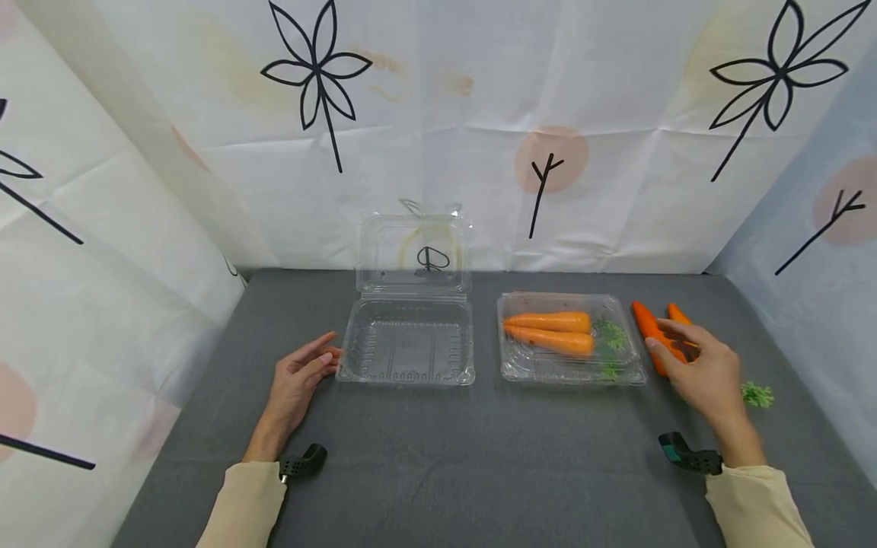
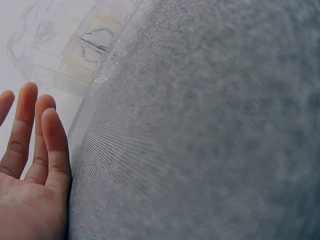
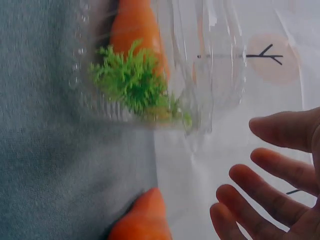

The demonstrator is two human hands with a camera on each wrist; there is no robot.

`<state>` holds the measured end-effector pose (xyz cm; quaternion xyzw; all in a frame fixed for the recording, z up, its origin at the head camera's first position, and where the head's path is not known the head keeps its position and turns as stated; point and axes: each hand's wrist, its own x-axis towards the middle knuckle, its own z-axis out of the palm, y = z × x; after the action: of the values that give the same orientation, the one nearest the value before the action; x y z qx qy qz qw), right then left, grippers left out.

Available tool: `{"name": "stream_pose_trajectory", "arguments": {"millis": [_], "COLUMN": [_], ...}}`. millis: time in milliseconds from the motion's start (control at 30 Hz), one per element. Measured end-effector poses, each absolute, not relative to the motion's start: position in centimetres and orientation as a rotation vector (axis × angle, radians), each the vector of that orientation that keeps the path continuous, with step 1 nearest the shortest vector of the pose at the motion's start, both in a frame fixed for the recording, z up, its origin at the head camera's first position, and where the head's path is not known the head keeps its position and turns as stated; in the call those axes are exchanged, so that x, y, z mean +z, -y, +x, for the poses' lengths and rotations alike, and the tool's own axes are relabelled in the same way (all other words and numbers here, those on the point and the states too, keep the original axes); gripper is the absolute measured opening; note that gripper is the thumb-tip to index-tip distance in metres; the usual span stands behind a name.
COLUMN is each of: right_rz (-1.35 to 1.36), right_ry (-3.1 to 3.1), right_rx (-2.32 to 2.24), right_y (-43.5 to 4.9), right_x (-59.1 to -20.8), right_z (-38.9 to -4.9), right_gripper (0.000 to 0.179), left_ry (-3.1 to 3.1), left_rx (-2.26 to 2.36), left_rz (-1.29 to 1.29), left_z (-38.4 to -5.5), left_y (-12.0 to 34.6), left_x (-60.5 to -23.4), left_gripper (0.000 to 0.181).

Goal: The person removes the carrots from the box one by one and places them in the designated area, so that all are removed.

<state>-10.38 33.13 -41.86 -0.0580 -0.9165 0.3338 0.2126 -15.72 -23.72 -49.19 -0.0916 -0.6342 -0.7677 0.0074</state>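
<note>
My left hand (image 1: 296, 384) is by the left side of an open clear plastic clamshell box (image 1: 406, 381), its lid (image 1: 414, 255) standing up behind it. In the left wrist view the fingers (image 2: 56, 137) are extended, with nothing held in the palm. Over on the right, my right hand (image 1: 709, 377) hovers above two loose carrots, one large (image 1: 647, 323) and one partly hidden (image 1: 677, 313). Its thumb and fingers are spread in the right wrist view, holding nothing. Left of that hand sits a closed clear box (image 1: 530, 373) containing two carrots (image 1: 551, 341) and green sprigs (image 1: 612, 335).
Beside the right wrist a loose green sprig (image 1: 757, 394) lies on the grey tabletop (image 1: 473, 457). White fabric with plant drawings (image 1: 473, 99) hangs behind and along both sides. Each wrist wears a dark strap-on device (image 1: 304, 460).
</note>
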Motion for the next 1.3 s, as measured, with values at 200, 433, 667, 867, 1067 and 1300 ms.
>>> {"name": "stream_pose_trajectory", "arguments": {"millis": [200, 433, 667, 867, 1067, 1300], "right_rz": [-0.073, 0.024, 0.023, 0.009, 0.046, 0.028], "right_ry": [2.581, 2.548, 2.550, 2.580, 2.559, 2.604], "right_rx": [0.950, 1.047, 1.020, 1.027, 1.040, 1.029], "right_y": [-32.4, -32.2, -32.2, -32.4, -32.6, -32.5], "right_x": [-41.3, -42.1, -42.6, -42.9, -43.3, -43.4], "right_z": [-9.7, -8.8, -8.3, -7.9, -7.5, -7.3], "right_gripper": [0.044, 0.039, 0.036, 0.036, 0.035, 0.036], "left_ry": [2.039, 2.130, 2.093, 2.143, 2.252, 2.422], "left_rx": [-2.213, -1.789, -1.672, -1.749, -1.897, -1.969], "left_rz": [-0.198, -0.352, -0.608, -0.674, -0.679, -0.639], "left_z": [-15.6, -14.4, -12.1, -10.2, -8.6, -7.8], "left_y": [23.3, 20.6, 15.7, 11.6, 8.2, 5.0], "left_x": [-47.4, -43.4, -41.1, -41.4, -42.9, -45.2], "left_gripper": [0.042, 0.035, 0.032, 0.031, 0.026, 0.025]}}
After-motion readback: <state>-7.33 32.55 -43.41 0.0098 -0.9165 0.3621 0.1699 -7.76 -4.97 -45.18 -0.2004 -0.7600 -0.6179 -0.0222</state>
